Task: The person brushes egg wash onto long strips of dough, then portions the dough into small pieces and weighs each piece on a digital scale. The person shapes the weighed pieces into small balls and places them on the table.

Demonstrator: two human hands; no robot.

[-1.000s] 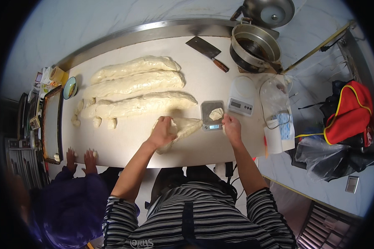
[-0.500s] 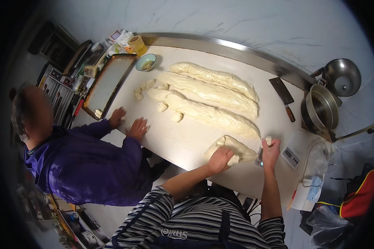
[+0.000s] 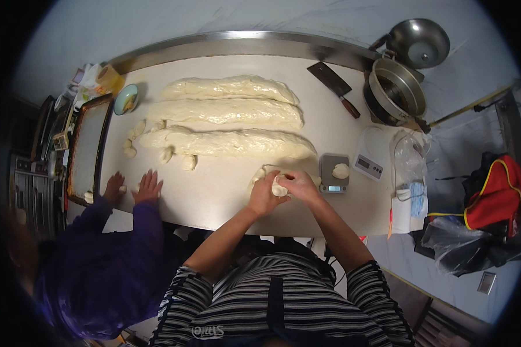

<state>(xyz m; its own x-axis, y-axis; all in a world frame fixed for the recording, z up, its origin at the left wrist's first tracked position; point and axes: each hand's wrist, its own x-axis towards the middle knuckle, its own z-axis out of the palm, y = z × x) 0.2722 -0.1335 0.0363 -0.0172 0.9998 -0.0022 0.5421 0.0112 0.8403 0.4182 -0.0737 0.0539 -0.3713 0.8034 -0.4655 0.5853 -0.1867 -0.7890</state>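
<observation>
My left hand (image 3: 264,196) is closed around a lump of pale dough (image 3: 279,188) near the front of the worktable. My right hand (image 3: 300,187) meets it from the right, fingers pinching the same lump. More dough lies under and behind my hands, mostly covered by them. Just right of them sits a small digital scale (image 3: 327,159) with its display lit, bearing a torn-off dough piece (image 3: 341,170). Three long dough logs (image 3: 231,143) lie side by side beyond my hands.
A second white scale (image 3: 367,151), a cleaver (image 3: 333,82) and metal pots (image 3: 396,92) stand right. At left are small dough pieces (image 3: 189,162), a teal bowl (image 3: 125,99) and a baking tray (image 3: 87,153). A co-worker's hands (image 3: 149,186) work at the front left edge.
My right hand has left the scale, where a dough piece now rests, and come over to my left hand at the dough. The whole view has turned and shifted.
</observation>
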